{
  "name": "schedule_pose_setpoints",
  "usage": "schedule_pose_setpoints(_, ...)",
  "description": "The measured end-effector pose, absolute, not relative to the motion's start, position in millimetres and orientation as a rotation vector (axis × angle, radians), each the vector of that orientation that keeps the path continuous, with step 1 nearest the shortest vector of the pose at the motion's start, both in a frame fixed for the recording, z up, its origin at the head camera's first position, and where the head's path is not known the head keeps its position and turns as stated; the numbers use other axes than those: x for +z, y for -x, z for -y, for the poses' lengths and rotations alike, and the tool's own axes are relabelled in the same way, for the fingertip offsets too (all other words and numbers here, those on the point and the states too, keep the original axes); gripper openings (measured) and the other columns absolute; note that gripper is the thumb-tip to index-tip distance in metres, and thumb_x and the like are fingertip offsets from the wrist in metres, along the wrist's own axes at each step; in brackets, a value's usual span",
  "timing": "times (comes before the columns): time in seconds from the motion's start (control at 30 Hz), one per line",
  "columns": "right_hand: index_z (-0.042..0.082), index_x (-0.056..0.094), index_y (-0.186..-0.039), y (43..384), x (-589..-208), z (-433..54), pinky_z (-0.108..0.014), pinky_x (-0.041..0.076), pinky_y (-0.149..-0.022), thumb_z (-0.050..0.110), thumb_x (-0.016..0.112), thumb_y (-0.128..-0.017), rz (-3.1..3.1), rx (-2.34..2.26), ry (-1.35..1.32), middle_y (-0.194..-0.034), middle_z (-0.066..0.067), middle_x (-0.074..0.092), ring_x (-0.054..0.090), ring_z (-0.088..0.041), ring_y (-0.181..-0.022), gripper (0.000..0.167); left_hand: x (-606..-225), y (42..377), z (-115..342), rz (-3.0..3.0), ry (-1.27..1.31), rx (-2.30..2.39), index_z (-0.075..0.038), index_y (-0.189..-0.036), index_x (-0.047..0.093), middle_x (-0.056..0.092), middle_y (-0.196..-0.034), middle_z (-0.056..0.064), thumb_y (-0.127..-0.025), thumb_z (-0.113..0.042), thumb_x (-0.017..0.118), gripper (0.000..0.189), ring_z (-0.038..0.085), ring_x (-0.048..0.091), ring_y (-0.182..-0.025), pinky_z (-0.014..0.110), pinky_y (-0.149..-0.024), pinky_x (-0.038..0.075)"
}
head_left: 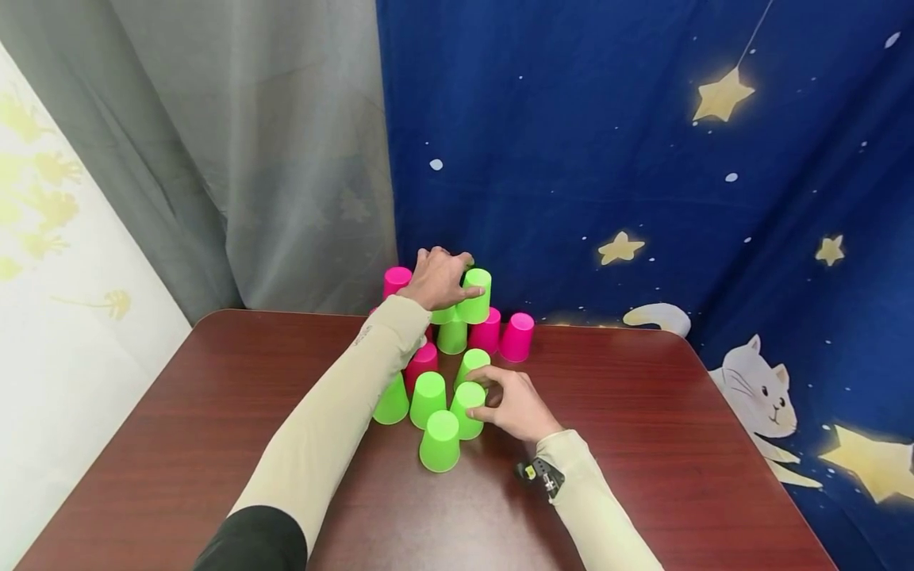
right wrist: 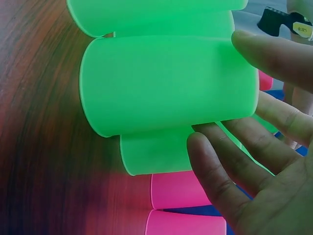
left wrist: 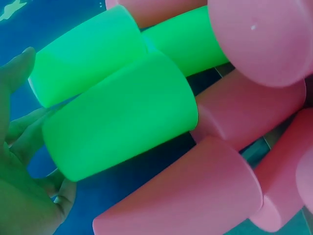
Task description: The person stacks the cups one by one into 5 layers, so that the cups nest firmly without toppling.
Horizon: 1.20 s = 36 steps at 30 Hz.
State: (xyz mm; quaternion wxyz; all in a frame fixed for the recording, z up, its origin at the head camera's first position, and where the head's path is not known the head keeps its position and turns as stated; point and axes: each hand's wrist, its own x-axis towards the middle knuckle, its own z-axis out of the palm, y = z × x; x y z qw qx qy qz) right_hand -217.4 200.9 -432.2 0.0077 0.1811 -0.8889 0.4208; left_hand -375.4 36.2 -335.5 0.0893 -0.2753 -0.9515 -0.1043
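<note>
Head view: Green cups (head_left: 439, 441) and pink cups (head_left: 520, 337) stand inverted at frame centre on the tabletop (head_left: 643, 444), with a raised tier at upper centre. The left hand (head_left: 437, 279) has its fingers spread loosely about the raised green cup (head_left: 478, 308), thumb at its near side; no firm grip is evident. The right hand (head_left: 517, 403) curves part-closed fingers and thumb round the right-hand green cup (head_left: 463, 396), lower centre. Risk: the left sleeve (head_left: 343, 412) passes over cups at centre; if lowered, it could topple them. Its small dark lettering is illegible.

Left wrist view: Two raised green cups lie close together, left to centre, fingers near their narrow ends. Risk: a sideways thumb push could slide them off their supports. No writing is visible.

Right wrist view: Green cups crowd the held one above and below. Risk: fingers behind it could knock neighbours on withdrawal. A black device (right wrist: 274, 20), upper right, carries a yellow label (right wrist: 303, 30); its characters are not confidently readable.
</note>
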Motion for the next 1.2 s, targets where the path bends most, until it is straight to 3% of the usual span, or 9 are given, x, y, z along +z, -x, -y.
schedule_pose_setpoints(0.23, 0.007, 0.069, -0.119, 218.8, -436.0, -198.6, -0.045, 0.06, -0.074, 0.008, 0.085, -0.075, 2.777, 1.322, -0.566, -0.095, -0.008, 0.075, 0.07, -0.022, -0.074, 0.047, -326.2, 367.8, -15.0, 2.759, 0.809, -0.417, -0.013, -0.136, 0.059, 0.069, -0.131, 0.003, -0.093, -0.051, 0.066, 0.058, 0.038, 0.048, -0.137, 0.054, -0.106, 0.037)
schedule_pose_setpoints(0.5, 0.008, 0.069, -0.116, 222.8, -437.0, -202.1, -0.038, 0.061, -0.073, 0.008, 0.086, -0.075, 2.757, 1.32, -0.605, -0.096, -0.007, 0.074, 0.07, -0.018, -0.075, 0.044, -327.5, 338.8, 32.5, 2.664, 0.766, -0.55, -0.01, -0.135, 0.06, 0.066, -0.135, 0.01, -0.094, -0.042, 0.068, 0.053, 0.038, 0.046, -0.136, 0.056, -0.105, 0.036)
schedule_pose_setpoints(0.7, 0.009, 0.068, -0.117, 223.5, -431.1, -213.8, -0.032, 0.06, -0.072, 0.01, 0.086, -0.076, 2.775, 1.289, -0.615, -0.098, -0.007, 0.074, 0.07, -0.015, -0.075, 0.044, -348.7, 301.3, 65.6, 2.574, 0.762, -0.664, -0.009, -0.134, 0.062, 0.067, -0.131, 0.01, -0.092, -0.037, 0.072, 0.052, 0.036, 0.051, -0.13, 0.054, -0.099, 0.037)
schedule_pose_setpoints(0.8, 0.01, 0.069, -0.117, 225.5, -425.4, -221.8, -0.034, 0.061, -0.073, 0.01, 0.086, -0.075, 2.78, 1.265, -0.599, -0.101, -0.006, 0.074, 0.071, -0.017, -0.079, 0.045, -364.5, 281.5, 77.8, 2.53, 0.765, -0.695, -0.008, -0.132, 0.064, 0.07, -0.126, 0.01, -0.089, -0.034, 0.076, 0.051, 0.035, 0.055, -0.125, 0.052, -0.095, 0.039)
schedule_pose_setpoints(1.0, 0.012, 0.069, -0.117, 230.6, -410.8, -242.6, -0.04, 0.061, -0.076, 0.011, 0.086, -0.076, 2.797, 1.217, -0.577, -0.104, -0.004, 0.073, 0.07, -0.019, -0.086, 0.045, -400.2, 248.6, 84.3, 2.507, 0.771, -0.717, -0.007, -0.127, 0.066, 0.071, -0.12, 0.01, -0.085, -0.029, 0.081, 0.05, 0.033, 0.061, -0.115, 0.054, -0.092, 0.046)
schedule_pose_setpoints(1.2, 0.01, 0.068, -0.119, 239.4, -394.6, -263.7, -0.03, 0.061, -0.074, 0.012, 0.086, -0.076, 2.802, 1.137, -0.59, -0.108, -0.007, 0.073, 0.071, -0.021, -0.088, 0.046, -426.6, 231.7, 75.8, 2.584, 0.696, -0.723, -0.006, -0.128, 0.063, 0.069, -0.122, 0.01, -0.083, -0.036, 0.081, 0.057, 0.028, 0.064, -0.11, 0.047, -0.092, 0.056)
